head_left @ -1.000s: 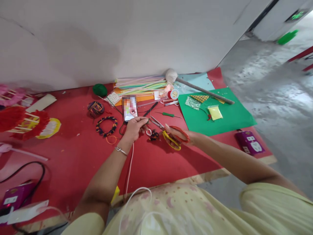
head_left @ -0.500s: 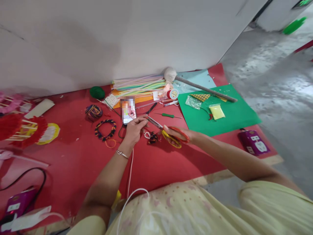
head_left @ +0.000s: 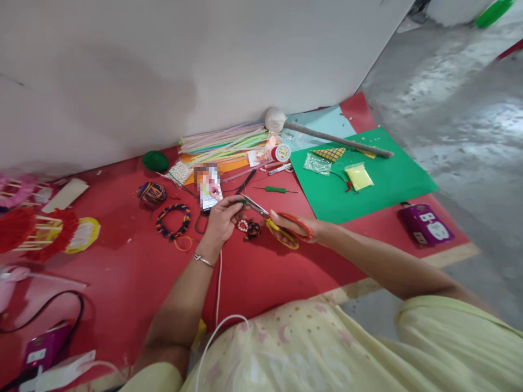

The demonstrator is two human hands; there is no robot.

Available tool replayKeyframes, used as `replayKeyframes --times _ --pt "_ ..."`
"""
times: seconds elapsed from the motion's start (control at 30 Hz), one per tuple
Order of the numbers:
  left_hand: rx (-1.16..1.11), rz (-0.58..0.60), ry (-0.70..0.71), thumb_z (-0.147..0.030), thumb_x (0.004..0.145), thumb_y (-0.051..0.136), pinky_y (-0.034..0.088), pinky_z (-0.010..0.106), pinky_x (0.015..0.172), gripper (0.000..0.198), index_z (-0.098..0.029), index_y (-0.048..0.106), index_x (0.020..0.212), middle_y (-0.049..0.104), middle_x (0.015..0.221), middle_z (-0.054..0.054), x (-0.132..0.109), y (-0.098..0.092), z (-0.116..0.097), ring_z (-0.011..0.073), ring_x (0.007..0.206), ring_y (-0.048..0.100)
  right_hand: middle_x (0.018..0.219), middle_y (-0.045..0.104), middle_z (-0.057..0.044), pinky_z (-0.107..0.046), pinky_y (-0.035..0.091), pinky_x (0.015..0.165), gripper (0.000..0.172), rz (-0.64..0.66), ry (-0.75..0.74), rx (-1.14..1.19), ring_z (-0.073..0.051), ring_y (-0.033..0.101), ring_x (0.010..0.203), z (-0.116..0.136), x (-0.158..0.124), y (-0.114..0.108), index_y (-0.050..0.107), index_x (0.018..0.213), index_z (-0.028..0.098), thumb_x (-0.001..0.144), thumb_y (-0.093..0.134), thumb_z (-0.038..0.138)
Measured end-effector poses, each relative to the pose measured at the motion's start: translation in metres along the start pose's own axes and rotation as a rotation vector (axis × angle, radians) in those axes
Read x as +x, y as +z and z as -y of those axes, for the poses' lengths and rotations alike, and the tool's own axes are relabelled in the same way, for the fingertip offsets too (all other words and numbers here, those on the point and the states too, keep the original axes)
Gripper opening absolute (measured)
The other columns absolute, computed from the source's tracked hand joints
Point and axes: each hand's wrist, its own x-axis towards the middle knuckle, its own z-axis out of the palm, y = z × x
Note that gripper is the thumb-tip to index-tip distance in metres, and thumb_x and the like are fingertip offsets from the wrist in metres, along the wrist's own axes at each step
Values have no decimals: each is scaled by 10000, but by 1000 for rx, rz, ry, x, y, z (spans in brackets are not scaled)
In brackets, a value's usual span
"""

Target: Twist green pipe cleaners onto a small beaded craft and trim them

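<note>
My left hand (head_left: 224, 219) is closed in a pinch, with a small bit of green yarn (head_left: 243, 201) showing at its fingertips. My right hand (head_left: 304, 226) grips scissors (head_left: 257, 205) with orange and yellow handles. The blades point left and reach the left fingertips. Just below them lie a ring of white beads (head_left: 242, 225) and a dark multicoloured yarn piece (head_left: 254, 230). Left of my left hand rests a dark braided yarn loop (head_left: 174, 221) with orange strands. A phone (head_left: 209, 188) with a lit, partly blurred screen stands behind that hand.
Behind are a green yarn ball (head_left: 156, 161), a multicoloured yarn ball (head_left: 151, 193) and pipe cleaners (head_left: 224, 142). A green-handled hook (head_left: 275, 189) lies near a green sheet (head_left: 327, 204). Purple power sockets (head_left: 425, 224) sit at the right edge. A white cable (head_left: 218, 288) hangs in front.
The camera view has shifted slightly. The scissor blades now lie closer against my left fingertips, where a bit of green shows. Both hands keep their grips.
</note>
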Motion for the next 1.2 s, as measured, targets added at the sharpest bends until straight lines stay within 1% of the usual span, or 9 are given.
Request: replayKeyframes --times 0.17,0.27,0.47,0.57,0.63,0.73,0.9,1.03,1.2 --pt "18 -15 33 -279 683 835 551 234 573 410 -212 562 982 673 790 -23 0 2 1 166 737 728 645 541 29 -208 376 316 630 -10 14 -12 -95 469 407 -7 2 1 553 1016 185 911 412 789" --pt "25 4 19 -310 690 836 550 241 567 428 -205 550 991 673 796 -15 0 4 1 170 717 727 651 547 31 -208 393 333 620 -5 5 6 -99 478 414 -10 2 0 548 1100 194 926 407 772" --pt "20 -16 -8 -329 682 844 558 251 574 394 -176 595 946 697 794 6 1 4 4 163 692 714 646 548 16 -205 372 347 618 -14 11 -17 -93 489 429 -15 0 1 559 927 183 928 389 778" --pt "-25 -34 -40 -431 732 805 575 278 591 371 -168 603 898 712 805 32 3 3 3 183 713 721 614 533 14 -205 363 350 643 15 12 -6 -89 476 423 -15 -1 4 532 828 182 916 375 800" --pt "-67 -32 -77 -528 788 732 591 305 618 400 -158 616 887 728 838 68 3 3 1 208 758 735 598 522 20 -209 377 355 649 16 15 24 -92 463 416 -15 -1 5 533 837 186 907 374 812" --pt "-85 -31 -123 -580 838 650 605 331 661 438 -144 633 874 734 845 97 3 3 -1 233 819 747 619 527 28 -212 387 352 644 -20 43 83 -104 464 429 -17 -1 6 561 977 192 897 402 811" --pt "-77 -20 -98 -478 805 698 611 345 711 346 -135 651 820 709 774 68 4 2 2 224 811 743 641 518 30 -203 373 343 671 -21 68 122 -102 445 432 -19 0 5 562 1099 187 894 410 807" --pt "-70 -3 -70 -373 733 763 609 342 721 265 -147 666 832 719 807 49 3 0 5 208 796 734 637 513 29 -196 379 345 675 -25 68 129 -107 443 443 -20 0 5 555 1145 186 910 387 796" --pt "-62 1 -73 -261 622 847 614 333 716 282 -138 672 805 703 762 16 2 1 6 165 720 706 659 512 31 -186 387 351 706 -31 58 133 -104 461 464 -21 0 5 556 1153 190 873 425 825"
